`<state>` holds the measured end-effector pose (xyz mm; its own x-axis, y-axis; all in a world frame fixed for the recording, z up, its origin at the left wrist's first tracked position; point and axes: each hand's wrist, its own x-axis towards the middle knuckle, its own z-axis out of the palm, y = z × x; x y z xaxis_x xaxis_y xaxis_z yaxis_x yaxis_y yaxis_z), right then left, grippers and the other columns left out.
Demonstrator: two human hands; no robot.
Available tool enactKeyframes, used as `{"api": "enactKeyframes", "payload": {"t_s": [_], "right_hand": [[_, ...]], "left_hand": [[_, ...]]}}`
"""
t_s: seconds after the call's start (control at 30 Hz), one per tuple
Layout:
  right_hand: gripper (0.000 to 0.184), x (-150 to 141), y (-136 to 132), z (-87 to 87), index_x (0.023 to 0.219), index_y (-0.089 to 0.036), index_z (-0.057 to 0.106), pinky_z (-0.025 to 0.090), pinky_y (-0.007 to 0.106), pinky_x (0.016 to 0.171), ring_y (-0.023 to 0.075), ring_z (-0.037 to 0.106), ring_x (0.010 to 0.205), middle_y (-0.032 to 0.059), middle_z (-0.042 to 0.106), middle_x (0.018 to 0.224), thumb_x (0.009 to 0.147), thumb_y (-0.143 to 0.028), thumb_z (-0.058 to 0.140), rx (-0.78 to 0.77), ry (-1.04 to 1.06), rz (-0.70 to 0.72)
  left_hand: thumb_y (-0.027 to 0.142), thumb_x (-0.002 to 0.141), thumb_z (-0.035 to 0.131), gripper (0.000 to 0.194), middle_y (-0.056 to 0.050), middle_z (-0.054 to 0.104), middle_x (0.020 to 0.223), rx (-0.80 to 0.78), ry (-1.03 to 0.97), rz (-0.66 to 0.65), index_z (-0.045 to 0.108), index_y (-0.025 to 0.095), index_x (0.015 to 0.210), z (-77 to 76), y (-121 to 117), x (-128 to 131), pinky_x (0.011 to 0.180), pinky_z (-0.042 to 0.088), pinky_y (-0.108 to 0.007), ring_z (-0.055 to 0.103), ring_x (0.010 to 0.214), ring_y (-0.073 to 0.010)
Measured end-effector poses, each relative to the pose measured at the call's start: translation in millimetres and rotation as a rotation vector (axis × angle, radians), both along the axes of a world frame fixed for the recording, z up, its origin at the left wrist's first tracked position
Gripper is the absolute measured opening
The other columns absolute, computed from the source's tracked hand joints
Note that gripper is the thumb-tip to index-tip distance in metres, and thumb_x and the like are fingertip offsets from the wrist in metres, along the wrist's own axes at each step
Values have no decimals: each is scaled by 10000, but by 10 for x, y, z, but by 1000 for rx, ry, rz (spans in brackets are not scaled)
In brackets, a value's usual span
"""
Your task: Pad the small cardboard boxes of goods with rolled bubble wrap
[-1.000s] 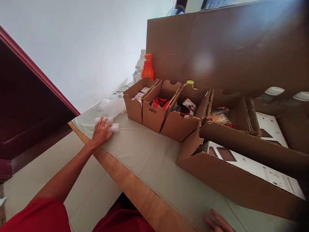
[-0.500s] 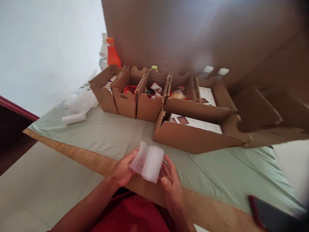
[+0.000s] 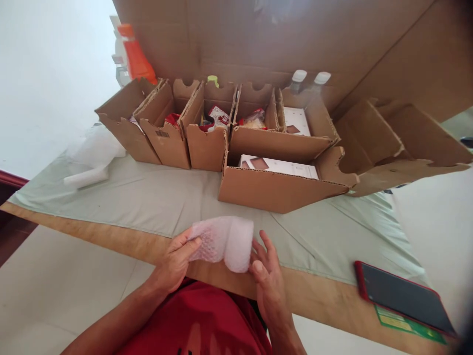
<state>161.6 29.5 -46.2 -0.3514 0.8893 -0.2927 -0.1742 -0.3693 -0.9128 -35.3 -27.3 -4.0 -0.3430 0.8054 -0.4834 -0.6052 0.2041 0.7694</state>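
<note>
A small roll of bubble wrap (image 3: 238, 246) hangs over the table's front edge, with a loose flap unrolled toward the left. My left hand (image 3: 177, 261) is closed on the end of that flap, thumb on top. Beside the roll's right end is my right hand (image 3: 269, 276), its fingers spread and slightly curled. Some fingertips come close to the roll; whether they touch it I cannot tell.
Cardboard bins (image 3: 207, 148) holding packets and white boxes (image 3: 277, 166) line the back. An orange bottle (image 3: 137, 56) stands behind them at left. More clear wrap (image 3: 96, 148) lies on the left. A phone (image 3: 404, 296) rests on a green card (image 3: 406, 325) at right.
The bubble wrap's flap is longer now, as my left hand has drawn its end leftward from the roll. My right hand stays by the roll's right end. The camera view has shifted.
</note>
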Motion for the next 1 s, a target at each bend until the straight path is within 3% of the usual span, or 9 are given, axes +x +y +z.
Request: {"api": "enactKeyframes", "payload": {"t_s": [0.17,0.33,0.43,0.53,0.67,0.83,0.9,1.0], "right_hand": [[1026,40,44,36,1572,-286,314,529,436,1023,314,558,1318,128,490,1534,733,-552,843,-64,-9,-41],[934,-21,214,77,1435,-239,527,570,403,953,277,678,1112,99,686,1296,611,-443,916,-255,71,-231],[778,13,317,78,1305,-233,635,596,367,883,244,708,991,66,742,1154,592,-376,912,-292,96,-387],[713,96,376,46,1254,-254,653,598,280,745,176,710,814,28,757,1038,596,-353,911,-246,96,-409],[669,221,397,-38,1300,-234,601,583,298,705,198,709,843,76,742,1052,709,-417,854,-61,-58,-325],[448,392,422,-18,1299,-225,598,562,358,813,198,691,929,114,679,1226,888,-359,715,385,-475,-408],[305,379,416,85,1221,-221,645,557,348,790,188,683,863,89,712,1115,938,-333,652,554,-633,-302],[225,168,369,259,1166,-214,650,567,337,756,194,674,830,75,713,1014,967,-308,605,822,-755,17]], "left_hand": [[389,676,895,413,-115,800,1028,7,-126,-47,818,170,1017,183,-12,0,958,587,-427,724,1079,-339],[355,743,856,321,-105,804,1036,51,-236,-249,827,223,1034,217,-105,-230,952,607,-425,745,1049,-335],[342,730,868,270,-81,809,1026,-15,-169,-196,837,247,982,163,-154,-462,922,626,-383,753,1031,-317],[339,690,895,309,-73,809,1036,-145,-56,-80,833,241,976,114,-143,-678,876,643,-339,753,1030,-306],[385,637,919,452,-82,809,1026,-243,91,-54,812,210,1040,83,-61,-867,832,643,-298,757,996,-295],[490,734,847,639,-71,806,1018,-294,233,-204,694,201,1283,25,-23,-1008,874,610,-315,762,945,-263],[521,756,820,685,-75,802,1039,-319,260,-263,650,199,1336,6,-35,-1042,887,596,-310,755,977,-268],[542,752,811,727,-90,791,1083,-340,315,-311,622,194,1362,11,-56,-1056,879,595,-321,738,1029,-299]]}}
